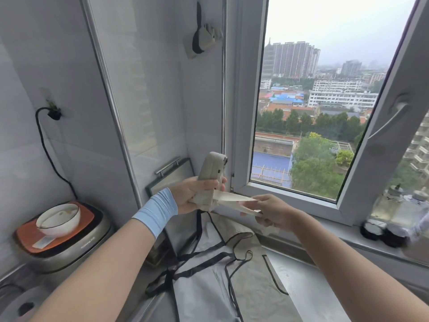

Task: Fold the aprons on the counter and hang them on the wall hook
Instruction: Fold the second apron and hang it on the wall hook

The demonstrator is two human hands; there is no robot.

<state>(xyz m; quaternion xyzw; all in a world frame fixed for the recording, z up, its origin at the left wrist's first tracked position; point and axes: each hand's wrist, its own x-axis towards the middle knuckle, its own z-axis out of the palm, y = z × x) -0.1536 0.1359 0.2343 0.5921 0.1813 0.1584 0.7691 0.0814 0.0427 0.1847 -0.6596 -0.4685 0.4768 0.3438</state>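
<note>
My left hand (197,194) grips a tightly folded beige apron (210,175), held upright in front of the window corner. Its pale strap (234,201) runs to the right, where my right hand (269,212) pinches it. Below my hands, a grey apron (209,287) with black trim and thin black ties lies spread out on the counter. High on the wall, a folded beige bundle with a black strap hangs on a wall hook (204,40). A second, clear adhesive hook (50,101) on the left wall holds a black cable.
A white bowl (59,219) rests on an orange-topped cooker at the left. A glass-fronted panel with a metal handle (167,168) leans in the corner. The window sash (383,126) is swung open at the right, with dark jars (383,231) on the sill.
</note>
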